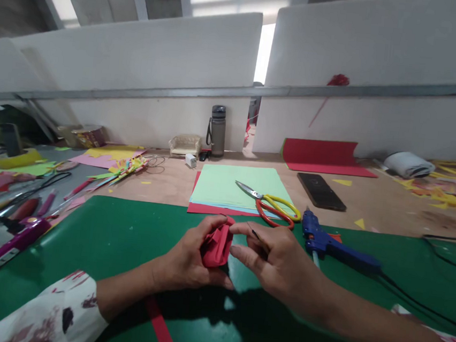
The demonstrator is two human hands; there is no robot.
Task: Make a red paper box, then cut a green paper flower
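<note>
My left hand is closed around a piece of folded red paper, thumb on top and fingers curled along its side. Layered folds show on the paper's upper face. Close at its right edge is my right hand, index finger and thumb almost at the paper. A thin, dark, stick-like tool is tucked in the right hand's fingers; its exact kind is not clear. Below the left wrist, a red paper strip lies on the green mat.
Scissors with yellow and red handles rest on pale green paper sheets. A blue glue gun with a cord lies right, near a phone. A bottle stands behind. Tools and a purple glue gun crowd the left.
</note>
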